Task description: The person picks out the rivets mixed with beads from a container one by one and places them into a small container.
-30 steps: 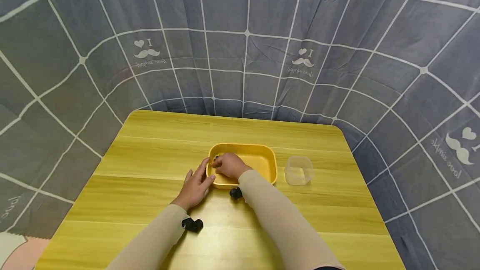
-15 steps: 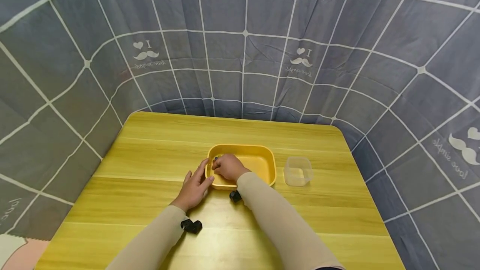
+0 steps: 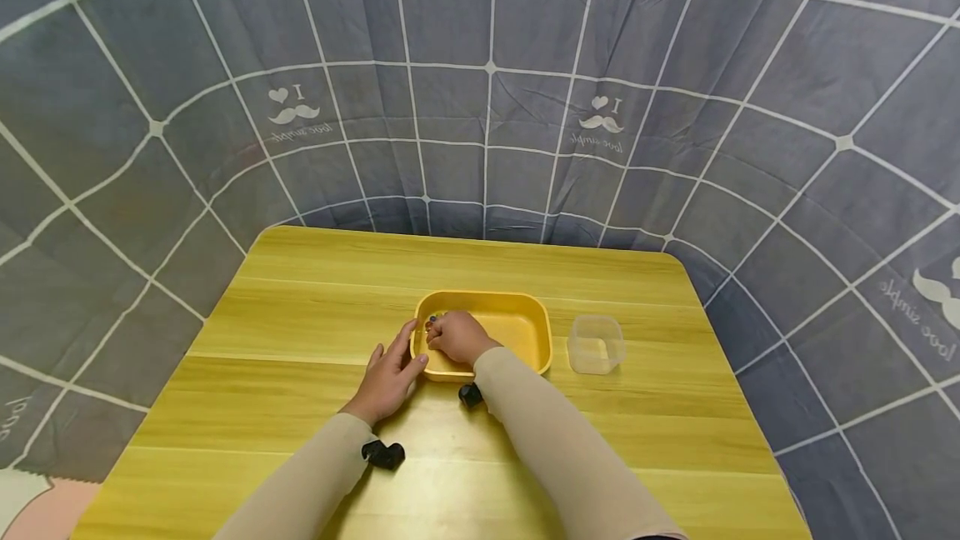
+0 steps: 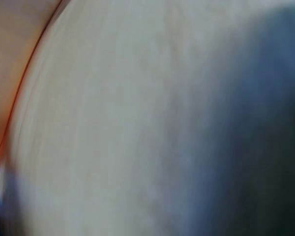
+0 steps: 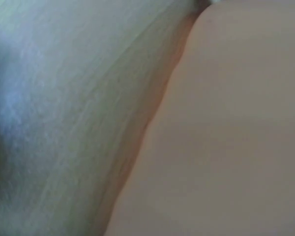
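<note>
In the head view a yellow rectangular tub (image 3: 525, 332) stands on the table. My left hand (image 3: 384, 382) rests against its left end, fingers fairly straight along the outer wall and thumb at the near left corner. Inside the tub, my right hand (image 3: 459, 337) reaches down at the left end with its fingers bent. Several tiny coloured pieces (image 3: 433, 320), blue and reddish, show by the right fingertips, too small to identify. Whether those fingers grip any of them is hidden. Both wrist views show mostly blurred close-ups of skin and a pale surface.
A clear plastic square container (image 3: 596, 344) stands to the right of the tub. The wood-grain table (image 3: 300, 298) ends at a grey checked curtain (image 3: 450, 107) that surrounds its back and sides. A black wrist camera (image 3: 384, 454) sits below the left hand.
My right hand shifts slightly within the tub's left end, and more of the small coloured pieces show beside its fingertips. The left hand stays against the tub.
</note>
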Demonstrator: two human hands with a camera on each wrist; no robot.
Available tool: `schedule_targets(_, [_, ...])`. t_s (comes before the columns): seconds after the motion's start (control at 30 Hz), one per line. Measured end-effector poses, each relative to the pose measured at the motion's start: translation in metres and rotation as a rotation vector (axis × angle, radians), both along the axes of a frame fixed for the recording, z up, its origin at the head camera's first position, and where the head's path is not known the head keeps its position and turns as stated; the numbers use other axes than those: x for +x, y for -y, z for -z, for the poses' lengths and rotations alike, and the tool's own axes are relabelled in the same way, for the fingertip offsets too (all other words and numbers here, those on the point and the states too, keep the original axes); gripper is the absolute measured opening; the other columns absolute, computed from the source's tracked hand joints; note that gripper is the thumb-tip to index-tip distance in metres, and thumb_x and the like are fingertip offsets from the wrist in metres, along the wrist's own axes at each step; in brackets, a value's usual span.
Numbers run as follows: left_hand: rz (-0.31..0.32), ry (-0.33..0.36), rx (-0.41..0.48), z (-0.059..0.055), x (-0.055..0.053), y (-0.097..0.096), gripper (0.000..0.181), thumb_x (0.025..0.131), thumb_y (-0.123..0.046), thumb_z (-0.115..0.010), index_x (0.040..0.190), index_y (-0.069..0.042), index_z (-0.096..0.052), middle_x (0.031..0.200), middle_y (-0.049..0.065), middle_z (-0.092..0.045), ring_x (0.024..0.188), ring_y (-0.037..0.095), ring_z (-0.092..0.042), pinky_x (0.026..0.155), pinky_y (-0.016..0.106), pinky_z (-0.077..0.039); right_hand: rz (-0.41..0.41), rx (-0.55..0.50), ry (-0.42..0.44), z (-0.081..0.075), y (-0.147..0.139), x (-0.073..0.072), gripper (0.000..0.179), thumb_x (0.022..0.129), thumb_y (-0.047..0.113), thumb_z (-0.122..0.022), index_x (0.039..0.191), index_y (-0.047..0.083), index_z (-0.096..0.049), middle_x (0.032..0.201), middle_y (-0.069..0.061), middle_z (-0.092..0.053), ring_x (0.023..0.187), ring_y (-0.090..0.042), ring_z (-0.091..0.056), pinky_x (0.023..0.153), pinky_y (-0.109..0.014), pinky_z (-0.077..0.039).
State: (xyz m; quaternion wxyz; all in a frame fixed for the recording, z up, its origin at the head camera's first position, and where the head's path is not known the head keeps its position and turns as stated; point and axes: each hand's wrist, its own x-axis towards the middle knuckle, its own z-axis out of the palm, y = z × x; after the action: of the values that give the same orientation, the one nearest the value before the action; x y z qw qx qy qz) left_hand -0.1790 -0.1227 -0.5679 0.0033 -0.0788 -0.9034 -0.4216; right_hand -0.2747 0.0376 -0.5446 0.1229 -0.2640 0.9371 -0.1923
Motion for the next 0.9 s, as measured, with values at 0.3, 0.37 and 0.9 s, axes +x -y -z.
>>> schedule_targets(0.3, [-0.002, -0.017, 0.007, -0.0015, -0.0018, -0.0011, 0.060, 0.097, -0.040, -0.044, 0.148, -0.033, -0.015, 0.148, 0.001, -0.035, 0.133, 0.023, -0.038, 0.113, 0.055, 0.001, -0.009, 0.011, -0.035, -0.0049, -0.0012, 0.0001, 0.010, 0.087, 0.025, -0.064, 0.083, 0.024, -0.074, 0.085, 0.015, -0.068, 0.082, -0.003, -0.059, 0.079, -0.020, -0.049])
schedule_targets(0.37, [-0.002, -0.023, 0.007, -0.0007, -0.0024, -0.0010, 0.060, 0.097, -0.039, -0.045, 0.149, -0.032, -0.016, 0.148, 0.002, -0.036, 0.133, 0.023, -0.038, 0.113, 0.056, 0.001, -0.008, 0.015, -0.026, -0.0061, -0.0011, 0.0006, 0.010, 0.087, 0.023, -0.064, 0.086, 0.023, -0.074, 0.088, 0.014, -0.069, 0.086, -0.005, -0.061, 0.081, -0.021, -0.049])
schedule_targets(0.9, [-0.005, -0.022, 0.007, 0.0012, 0.0004, -0.0004, 0.060, 0.097, -0.037, -0.046, 0.149, -0.030, -0.016, 0.147, 0.003, -0.038, 0.133, 0.024, -0.039, 0.112, 0.056, 0.000, 0.034, 0.026, 0.028, -0.0030, 0.0018, 0.0042, 0.011, 0.090, 0.022, -0.061, 0.091, 0.023, -0.072, 0.093, 0.011, -0.068, 0.091, -0.007, -0.060, 0.084, -0.025, -0.050])
